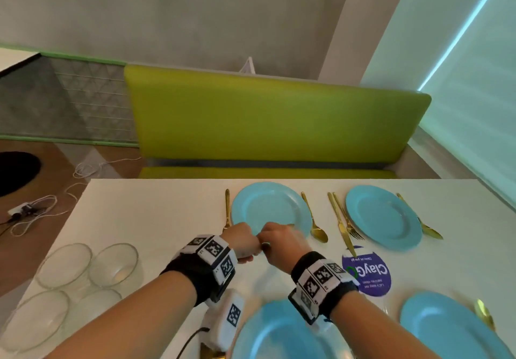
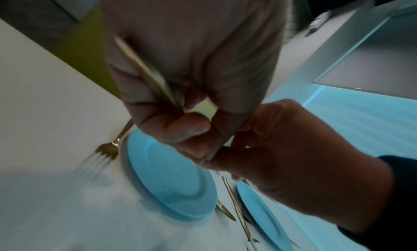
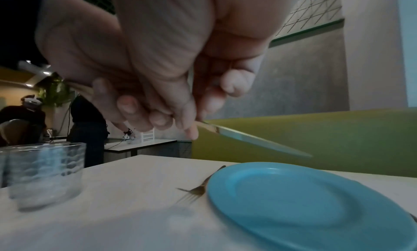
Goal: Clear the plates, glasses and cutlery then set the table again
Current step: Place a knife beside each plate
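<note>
Both hands meet just above the near rim of the far-left blue plate (image 1: 270,208). My left hand (image 1: 245,247) grips a gold handle (image 2: 146,73) that runs through its palm. My right hand (image 1: 275,240) pinches the gold knife (image 3: 248,139), and the blade sticks out past the fingers over the plate (image 3: 304,197). The two hands seem to hold the same knife. A gold fork (image 1: 227,208) lies left of this plate and a gold spoon (image 1: 314,219) right of it. Three more blue plates lie at far right (image 1: 382,216), near left (image 1: 279,333) and near right (image 1: 446,328).
Several clear glasses (image 1: 114,263) stand grouped at the table's left end. A gold knife and fork (image 1: 342,219) and a spoon (image 1: 421,222) flank the far-right plate. A purple sticker (image 1: 368,275) is mid-table. A green bench (image 1: 273,124) runs along the far side.
</note>
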`<act>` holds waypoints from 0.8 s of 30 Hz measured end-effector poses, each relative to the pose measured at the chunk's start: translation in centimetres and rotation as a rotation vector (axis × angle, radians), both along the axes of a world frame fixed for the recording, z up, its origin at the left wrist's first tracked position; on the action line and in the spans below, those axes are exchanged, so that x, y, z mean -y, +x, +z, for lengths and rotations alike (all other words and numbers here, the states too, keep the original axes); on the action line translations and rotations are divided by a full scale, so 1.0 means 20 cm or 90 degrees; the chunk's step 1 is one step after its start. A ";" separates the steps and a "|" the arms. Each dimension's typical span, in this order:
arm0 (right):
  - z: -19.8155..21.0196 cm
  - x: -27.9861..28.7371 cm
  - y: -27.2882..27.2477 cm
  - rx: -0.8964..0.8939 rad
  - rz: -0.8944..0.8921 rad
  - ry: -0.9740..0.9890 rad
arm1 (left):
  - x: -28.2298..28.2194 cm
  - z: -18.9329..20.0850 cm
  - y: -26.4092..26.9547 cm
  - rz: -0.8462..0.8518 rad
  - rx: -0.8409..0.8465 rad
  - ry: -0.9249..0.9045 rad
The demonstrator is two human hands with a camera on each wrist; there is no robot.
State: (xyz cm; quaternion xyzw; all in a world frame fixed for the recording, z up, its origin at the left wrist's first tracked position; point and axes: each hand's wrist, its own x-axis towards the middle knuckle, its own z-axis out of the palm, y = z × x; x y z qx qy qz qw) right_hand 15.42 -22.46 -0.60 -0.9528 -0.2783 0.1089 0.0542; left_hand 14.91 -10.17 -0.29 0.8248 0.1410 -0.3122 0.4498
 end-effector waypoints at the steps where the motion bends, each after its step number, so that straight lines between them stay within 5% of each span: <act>1: 0.00 -0.04 -0.06 0.001 -0.006 0.008 | -0.04 0.03 -0.05 -0.033 -0.002 0.012; 6: 0.01 -0.26 -0.29 0.021 -0.034 0.086 | -0.30 0.10 -0.26 -0.104 -0.002 0.021; 12: 0.00 -0.44 -0.41 0.007 -0.119 0.033 | -0.55 0.14 -0.35 -0.129 0.072 0.146; 17: -0.01 -0.49 -0.35 -0.059 -0.333 0.050 | -0.76 0.20 -0.32 -0.027 0.168 0.185; 24: -0.15 -0.66 -0.03 -0.100 -0.471 0.064 | -0.96 0.13 -0.23 0.020 0.170 0.153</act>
